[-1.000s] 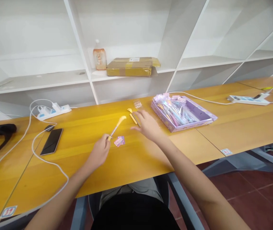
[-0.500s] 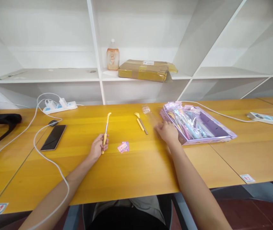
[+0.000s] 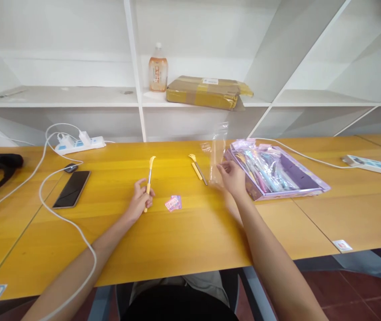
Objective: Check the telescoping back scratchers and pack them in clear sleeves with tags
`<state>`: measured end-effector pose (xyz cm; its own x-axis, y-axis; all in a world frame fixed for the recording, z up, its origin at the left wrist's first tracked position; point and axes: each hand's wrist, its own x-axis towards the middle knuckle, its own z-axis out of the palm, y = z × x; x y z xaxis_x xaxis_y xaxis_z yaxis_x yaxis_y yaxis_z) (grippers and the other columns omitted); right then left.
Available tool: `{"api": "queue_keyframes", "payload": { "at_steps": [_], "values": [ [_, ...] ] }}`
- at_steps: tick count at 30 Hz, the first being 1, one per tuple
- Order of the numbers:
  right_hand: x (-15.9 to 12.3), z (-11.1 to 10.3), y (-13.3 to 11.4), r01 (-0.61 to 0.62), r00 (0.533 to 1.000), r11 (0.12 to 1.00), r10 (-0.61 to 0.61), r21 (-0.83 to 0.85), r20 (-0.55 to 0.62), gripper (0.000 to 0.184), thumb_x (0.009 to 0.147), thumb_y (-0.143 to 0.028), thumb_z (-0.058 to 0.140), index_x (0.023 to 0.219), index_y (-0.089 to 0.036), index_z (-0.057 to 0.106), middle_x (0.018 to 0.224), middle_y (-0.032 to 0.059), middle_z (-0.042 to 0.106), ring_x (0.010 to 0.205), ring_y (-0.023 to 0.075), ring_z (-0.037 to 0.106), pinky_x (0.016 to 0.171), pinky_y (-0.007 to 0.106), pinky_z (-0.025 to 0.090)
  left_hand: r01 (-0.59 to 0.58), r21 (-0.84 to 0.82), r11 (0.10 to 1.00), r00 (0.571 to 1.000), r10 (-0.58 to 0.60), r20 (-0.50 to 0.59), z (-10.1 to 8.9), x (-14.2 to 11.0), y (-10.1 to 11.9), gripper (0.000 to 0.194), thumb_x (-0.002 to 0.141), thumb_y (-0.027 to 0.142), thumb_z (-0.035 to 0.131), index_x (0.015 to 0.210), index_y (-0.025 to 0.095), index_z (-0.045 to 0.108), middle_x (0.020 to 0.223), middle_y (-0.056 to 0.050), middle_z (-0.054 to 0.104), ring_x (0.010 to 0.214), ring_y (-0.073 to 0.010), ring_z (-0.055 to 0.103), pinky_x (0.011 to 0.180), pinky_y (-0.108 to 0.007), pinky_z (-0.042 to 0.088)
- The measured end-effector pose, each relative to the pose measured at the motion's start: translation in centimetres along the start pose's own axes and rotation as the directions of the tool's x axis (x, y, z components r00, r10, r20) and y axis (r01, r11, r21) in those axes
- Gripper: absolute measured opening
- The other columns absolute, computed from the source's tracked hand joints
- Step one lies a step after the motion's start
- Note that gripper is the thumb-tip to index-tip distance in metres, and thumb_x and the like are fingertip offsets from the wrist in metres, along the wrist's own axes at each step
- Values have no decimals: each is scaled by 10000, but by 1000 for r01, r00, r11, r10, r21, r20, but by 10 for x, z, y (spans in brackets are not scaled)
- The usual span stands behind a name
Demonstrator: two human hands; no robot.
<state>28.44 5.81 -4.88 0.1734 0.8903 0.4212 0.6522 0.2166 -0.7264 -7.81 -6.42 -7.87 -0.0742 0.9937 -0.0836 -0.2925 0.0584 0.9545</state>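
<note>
My left hand (image 3: pixel 141 198) is closed round a slim, pen-like yellow stick (image 3: pixel 148 188), held upright above the table. It has a silvery shaft and a curved yellow top. A clear plastic bag (image 3: pixel 217 149) stands up from the thumb and fingers of my right hand (image 3: pixel 233 176), pinched at its edge. Between the hands lie a yellow tube (image 3: pixel 197 171) and a grey stick with a yellow claw-like top (image 3: pixel 199 170), side by side. Small pink and purple cards (image 3: pixel 173 203) rest nearer to me. A purple box (image 3: pixel 297 167) beside my right hand holds several bagged pens (image 3: pixel 265 167).
A phone (image 3: pixel 71 189), a mouse-like black object (image 3: pixel 71 168) and a white power strip (image 3: pixel 83 144) lie at left. A white cable crosses over my left forearm. Behind the table, a shelf holds a bottle (image 3: pixel 158 71) and a taped carton (image 3: pixel 206 92).
My right hand has lifted the clear bag from the table, so it now stands upright. My left hand still holds the yellow stick, with its fingers slightly shifted.
</note>
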Motion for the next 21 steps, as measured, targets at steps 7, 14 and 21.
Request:
{"api": "queue_keyframes", "payload": {
  "at_steps": [7,14,21],
  "values": [
    [-68,58,-97,-98,915,845,-132,526,382,493,841,-671,770,966,-207,661,872,23,683,684,155,622,615,273,505,-47,158,986,968,6,250,0,-14,0,330,968,514,646,1069,202,685,927,-15,575,578,-74,425,514,-223,358],
    [-107,82,-113,-412,782,637,-120,652,612,514,866,-685,753,1076,-256,565,742,-51,632,448,127,540,382,257,442,-198,381,903,959,99,264,13,-25,14,270,819,485,867,860,219,850,1100,-99,670,1018,-267,634,943,-386,542],
    [-113,89,-110,-470,702,596,-194,651,685,504,830,-663,804,1018,-227,632,716,-38,619,542,126,525,492,255,451,-248,460,853,904,33,427,19,-34,15,210,888,440,809,848,240,861,1162,-110,703,1123,-311,660,1098,-456,484]
  ]
}}
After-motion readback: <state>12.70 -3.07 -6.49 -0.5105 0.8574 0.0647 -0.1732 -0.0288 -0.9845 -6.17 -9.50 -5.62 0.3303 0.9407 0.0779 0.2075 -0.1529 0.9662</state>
